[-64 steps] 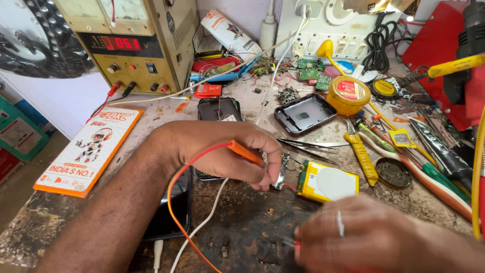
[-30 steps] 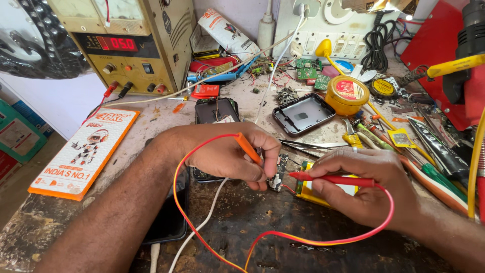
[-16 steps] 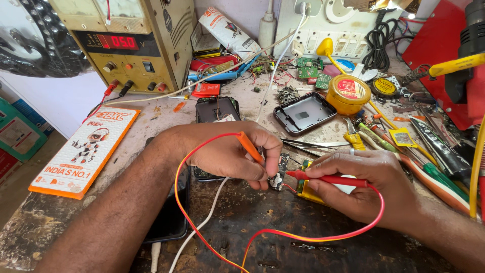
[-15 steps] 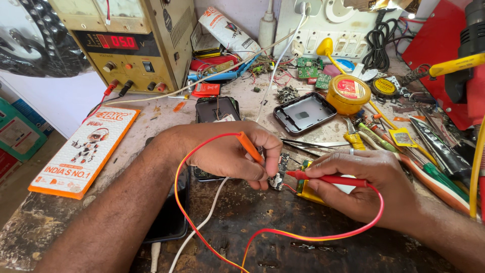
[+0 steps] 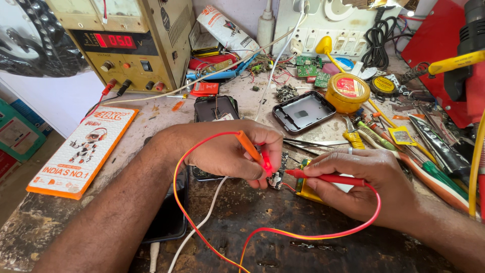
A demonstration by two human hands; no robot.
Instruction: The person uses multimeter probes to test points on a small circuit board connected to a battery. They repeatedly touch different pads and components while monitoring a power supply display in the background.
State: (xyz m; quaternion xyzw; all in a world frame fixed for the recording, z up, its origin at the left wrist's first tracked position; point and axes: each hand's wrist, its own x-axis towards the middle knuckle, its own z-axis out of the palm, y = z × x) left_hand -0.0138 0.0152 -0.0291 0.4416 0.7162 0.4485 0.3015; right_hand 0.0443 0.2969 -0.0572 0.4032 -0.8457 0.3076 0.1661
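Note:
My left hand [image 5: 230,154] pinches an orange test probe [image 5: 252,150] whose tip points down at a small circuit board [image 5: 277,178] on the worn bench. My right hand [image 5: 371,184] grips a red test probe [image 5: 328,178] lying nearly flat, its tip touching the same board from the right. Red and orange leads [image 5: 283,232] loop from both probes toward me. A yellow battery pack [image 5: 304,188] lies partly hidden under my right hand.
A bench power supply [image 5: 126,43] with a red display stands at the back left. An orange-and-white flat box [image 5: 83,151], a dark phone [image 5: 166,222], an open phone shell [image 5: 303,111], a yellow tin [image 5: 347,92], tweezers [image 5: 316,143] and several tools at the right crowd the bench.
My right hand came in holding the red probe and brought its tip to the small board. My left hand has kept the orange probe in place.

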